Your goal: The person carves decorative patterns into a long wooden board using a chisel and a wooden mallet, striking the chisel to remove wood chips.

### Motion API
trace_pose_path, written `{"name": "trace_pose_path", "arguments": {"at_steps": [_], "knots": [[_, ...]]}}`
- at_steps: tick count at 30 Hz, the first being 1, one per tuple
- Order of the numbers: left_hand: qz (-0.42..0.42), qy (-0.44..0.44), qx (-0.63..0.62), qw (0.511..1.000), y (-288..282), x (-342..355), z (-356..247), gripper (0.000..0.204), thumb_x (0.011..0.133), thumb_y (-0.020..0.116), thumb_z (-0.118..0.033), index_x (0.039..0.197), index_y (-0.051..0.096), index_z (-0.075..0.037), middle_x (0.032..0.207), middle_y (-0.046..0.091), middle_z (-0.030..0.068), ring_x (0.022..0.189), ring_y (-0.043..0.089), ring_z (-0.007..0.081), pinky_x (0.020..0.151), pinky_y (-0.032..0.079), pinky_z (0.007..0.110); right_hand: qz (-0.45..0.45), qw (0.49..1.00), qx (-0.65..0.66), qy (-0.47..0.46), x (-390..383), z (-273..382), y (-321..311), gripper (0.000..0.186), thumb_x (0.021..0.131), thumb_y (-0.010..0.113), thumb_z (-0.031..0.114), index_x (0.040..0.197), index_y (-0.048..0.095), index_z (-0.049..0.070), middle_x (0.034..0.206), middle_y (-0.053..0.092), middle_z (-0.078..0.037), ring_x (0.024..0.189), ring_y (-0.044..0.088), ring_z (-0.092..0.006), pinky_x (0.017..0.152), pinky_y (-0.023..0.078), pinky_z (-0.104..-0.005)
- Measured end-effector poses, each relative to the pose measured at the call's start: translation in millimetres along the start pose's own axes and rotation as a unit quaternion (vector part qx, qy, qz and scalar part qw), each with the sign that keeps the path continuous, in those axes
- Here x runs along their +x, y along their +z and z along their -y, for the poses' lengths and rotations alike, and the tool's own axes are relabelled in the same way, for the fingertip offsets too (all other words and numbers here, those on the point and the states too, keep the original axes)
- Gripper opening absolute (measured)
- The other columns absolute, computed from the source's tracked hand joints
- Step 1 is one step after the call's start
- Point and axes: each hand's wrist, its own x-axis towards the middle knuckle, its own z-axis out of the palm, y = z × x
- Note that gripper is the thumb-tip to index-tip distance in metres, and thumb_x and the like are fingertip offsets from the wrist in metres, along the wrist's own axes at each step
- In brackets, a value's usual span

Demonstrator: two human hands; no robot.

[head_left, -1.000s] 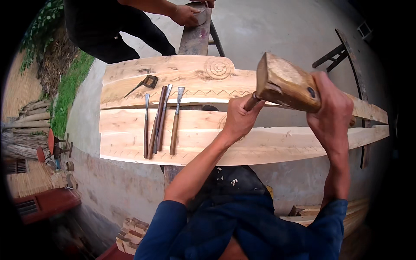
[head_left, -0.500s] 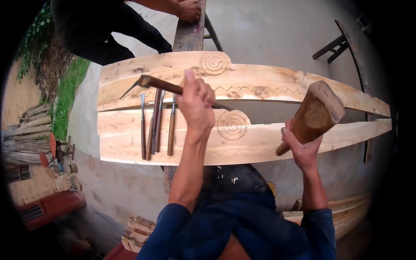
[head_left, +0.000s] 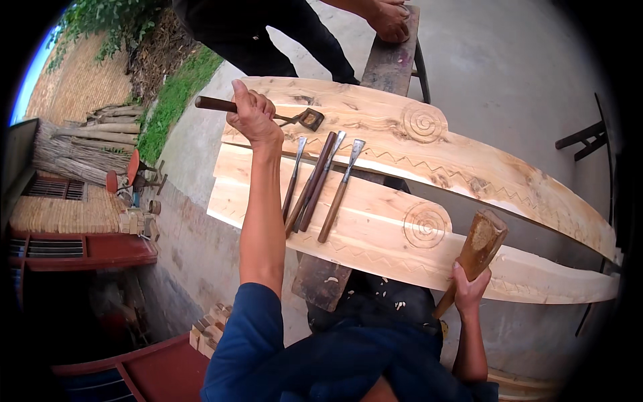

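Note:
My left hand [head_left: 256,115] is closed on a dark-handled chisel [head_left: 214,103], raised over the left end of the far pale board [head_left: 509,184]. Beside it lies a small dark tool with a square head [head_left: 311,118]. Several chisels with wooden handles [head_left: 335,208] lie parallel across both boards, their metal tips away from me. My right hand [head_left: 469,287] grips a worn wooden mallet [head_left: 484,239] over the near board [head_left: 377,228]. Both boards bear carved or scored spirals [head_left: 426,224] and zigzag lines.
A co-worker in dark trousers [head_left: 281,33] stands opposite, hands [head_left: 392,23] on a wooden bench [head_left: 388,70]. A dark trestle [head_left: 579,137] stands right. Grass [head_left: 174,100], stacked branches [head_left: 100,134], red wooden frames [head_left: 87,248] and wood blocks [head_left: 207,328] are at the left.
My left hand has swung up and left with the chisel, away from the middle of the boards. My right hand has lowered the mallet. The view has turned, shifting the boards rightward.

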Motion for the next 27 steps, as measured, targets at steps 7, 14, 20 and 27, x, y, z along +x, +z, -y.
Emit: {"name": "trace_pose_path", "arguments": {"at_steps": [7, 14, 20, 27], "knots": [[0.030, -0.011, 0.007, 0.999, 24.9, -4.9, 39.7, 0.056, 0.104, 0.068, -0.035, 0.063, 0.033, -0.019, 0.054, 0.031, -0.0055, 0.043, 0.027, 0.0068, 0.042, 0.021, 0.027, 0.000, 1.000, -0.001, -0.008, 4.8, 1.7, -8.0, 0.015, 0.086, 0.074, 0.011, 0.084, 0.066, -0.001, 0.072, 0.064, -0.006, 0.065, 0.061, -0.0159, 0.062, 0.049, -0.0329], [0.086, 0.009, 0.078, 0.993, 31.0, -15.0, 51.1, 0.057, 0.104, 0.069, -0.037, 0.062, 0.035, -0.018, 0.054, 0.031, -0.0064, 0.046, 0.027, 0.0051, 0.045, 0.020, 0.025, 0.014, 0.999, -0.034, -0.009, 7.1, 3.6, -12.1, 0.018, 0.087, 0.071, 0.014, 0.088, 0.068, -0.003, 0.075, 0.066, -0.006, 0.068, 0.063, -0.0157, 0.064, 0.050, -0.0325], [0.185, -0.036, 0.014, 0.982, 50.9, -90.5, -5.1, 0.057, 0.112, 0.055, -0.043, 0.067, 0.033, -0.016, 0.059, 0.028, -0.0032, 0.051, 0.026, 0.0088, 0.047, 0.023, 0.027, 0.028, 0.999, -0.022, -0.006, 4.8, 3.1, -13.3, 0.019, 0.086, 0.071, 0.014, 0.092, 0.069, -0.003, 0.076, 0.067, -0.006, 0.069, 0.064, -0.0160, 0.066, 0.051, -0.0318], [0.258, -0.284, -0.116, 0.916, 70.5, -172.2, 0.1, 0.058, 0.115, 0.042, -0.045, 0.066, 0.028, -0.017, 0.055, 0.027, -0.0034, 0.046, 0.020, 0.0089, 0.044, 0.019, 0.027, 0.044, 0.999, -0.011, 0.003, 4.6, 0.2, -13.1, 0.019, 0.086, 0.071, 0.013, 0.094, 0.068, -0.003, 0.078, 0.067, -0.006, 0.071, 0.064, -0.0155, 0.066, 0.052, -0.0310]]}}
